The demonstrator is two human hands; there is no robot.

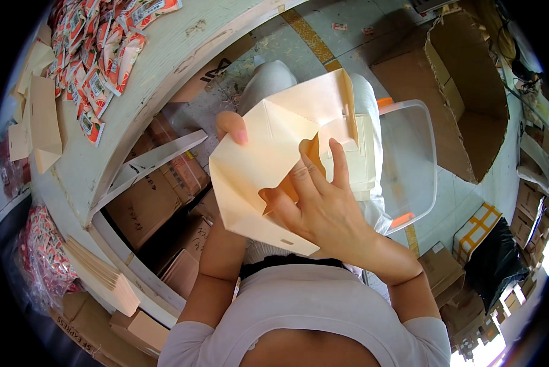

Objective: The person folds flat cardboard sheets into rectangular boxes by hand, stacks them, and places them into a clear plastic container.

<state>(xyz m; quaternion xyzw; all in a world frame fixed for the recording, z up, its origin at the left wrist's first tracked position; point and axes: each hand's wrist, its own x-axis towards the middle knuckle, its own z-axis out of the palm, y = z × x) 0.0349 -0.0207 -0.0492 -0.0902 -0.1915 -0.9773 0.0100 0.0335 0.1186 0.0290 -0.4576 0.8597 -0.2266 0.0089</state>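
Observation:
A partly folded cream cardboard box (259, 137) is held over my lap, its flaps standing up and an opening at its middle. My left hand (230, 126) grips the far left edge of this box; its thumb shows on the card and the other fingers are behind. Over the opening lies my right hand (326, 211), fingers spread. Some of its fingertips dip inside past the inner flaps (311, 153) and are hidden there, while one finger stretches out over the card. Flat cream cartons (364, 162) rest on my lap beneath the box.
Small red-and-white packets (97, 79) are heaped on the white table (164, 67) at left. Folded cream cartons (100, 275) and a bag of packets (42, 257) are nearer. At right stand a clear plastic bin (412, 165) with orange handles and a large cardboard box (433, 92).

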